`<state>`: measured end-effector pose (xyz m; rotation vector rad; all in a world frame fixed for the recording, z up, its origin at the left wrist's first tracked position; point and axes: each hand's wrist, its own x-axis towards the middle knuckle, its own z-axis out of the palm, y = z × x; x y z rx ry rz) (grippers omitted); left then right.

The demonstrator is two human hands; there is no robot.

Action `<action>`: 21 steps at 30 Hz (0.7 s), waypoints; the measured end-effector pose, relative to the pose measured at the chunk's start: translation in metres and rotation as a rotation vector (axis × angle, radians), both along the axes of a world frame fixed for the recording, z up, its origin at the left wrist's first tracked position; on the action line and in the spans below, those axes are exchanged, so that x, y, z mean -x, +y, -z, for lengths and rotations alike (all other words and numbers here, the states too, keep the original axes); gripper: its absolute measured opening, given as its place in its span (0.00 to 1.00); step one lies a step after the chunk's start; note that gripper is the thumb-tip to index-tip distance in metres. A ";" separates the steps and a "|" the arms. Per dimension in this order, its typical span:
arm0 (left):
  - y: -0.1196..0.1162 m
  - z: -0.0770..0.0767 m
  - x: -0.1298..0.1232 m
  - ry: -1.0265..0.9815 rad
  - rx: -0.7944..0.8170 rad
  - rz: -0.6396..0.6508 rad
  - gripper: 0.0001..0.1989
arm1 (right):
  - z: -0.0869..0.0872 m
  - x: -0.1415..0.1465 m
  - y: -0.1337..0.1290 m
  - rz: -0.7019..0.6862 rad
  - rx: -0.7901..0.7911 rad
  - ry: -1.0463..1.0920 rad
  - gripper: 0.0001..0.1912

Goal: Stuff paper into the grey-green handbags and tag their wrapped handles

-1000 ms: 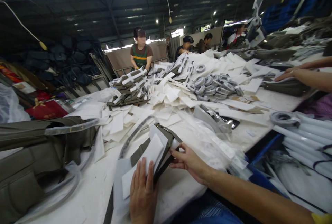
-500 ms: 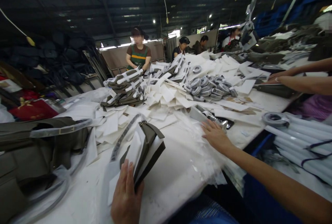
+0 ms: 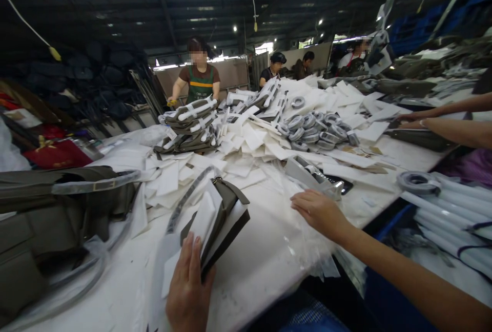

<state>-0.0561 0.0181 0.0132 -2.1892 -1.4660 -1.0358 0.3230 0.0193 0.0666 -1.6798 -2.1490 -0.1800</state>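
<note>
My left hand (image 3: 190,283) grips the near end of a small olive-grey handbag (image 3: 226,204) that stands on its edge on the white table. White foam sheets (image 3: 205,214) lie against the bag's side under my fingers. Its plastic-wrapped strap (image 3: 188,193) arches up behind it. My right hand (image 3: 321,214) is held over clear plastic bags (image 3: 286,204) at the table's front edge, its fingers stretched out and close together. Whether the fingertips touch the plastic I cannot tell. Just beyond that hand sits a grey tape dispenser (image 3: 309,170).
Larger olive bags (image 3: 57,219) lie at the left. White foam sheets (image 3: 246,142) heap up in the middle, beside grey wrapped strap coils (image 3: 319,127) and stacked bags (image 3: 192,127). White rolls (image 3: 453,209) stand at right. A co-worker's arms (image 3: 449,119) reach in; other people stand behind.
My right hand has drawn back from the tape dispenser toward the plastic bags. My left hand keeps its hold on the handbag. A co-worker across the table has moved an arm outward.
</note>
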 end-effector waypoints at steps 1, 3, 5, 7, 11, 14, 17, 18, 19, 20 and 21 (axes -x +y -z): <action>0.000 0.000 0.000 0.001 0.002 -0.001 0.37 | -0.002 0.013 -0.009 -0.070 0.070 0.054 0.14; 0.000 0.000 0.001 0.004 0.016 -0.002 0.37 | -0.003 0.036 -0.026 -0.223 0.269 0.168 0.13; 0.000 0.001 0.001 0.006 0.033 -0.003 0.38 | 0.001 0.050 -0.033 -0.319 0.437 0.277 0.12; 0.000 0.002 0.002 0.002 0.042 -0.006 0.38 | 0.013 0.055 -0.028 -0.262 0.430 0.350 0.14; 0.000 0.001 0.002 -0.004 0.032 0.001 0.38 | 0.058 0.061 -0.001 0.018 0.197 0.271 0.27; -0.001 -0.001 0.001 0.000 0.026 0.004 0.38 | 0.087 0.076 0.011 0.028 0.231 0.214 0.40; -0.002 -0.002 0.000 0.015 0.027 0.005 0.37 | 0.089 0.097 0.022 -0.198 0.283 0.239 0.42; -0.002 -0.001 0.000 0.022 0.029 0.008 0.38 | 0.083 0.104 0.028 -0.315 0.285 0.251 0.41; -0.003 -0.001 0.000 0.030 0.033 0.010 0.38 | 0.075 0.111 0.034 -0.430 0.281 0.262 0.38; -0.003 0.000 0.000 0.039 0.034 0.014 0.38 | 0.067 0.118 0.042 -0.526 0.272 0.272 0.35; -0.003 0.001 0.000 0.048 0.036 0.016 0.38 | 0.059 0.123 0.049 -0.597 0.262 0.280 0.30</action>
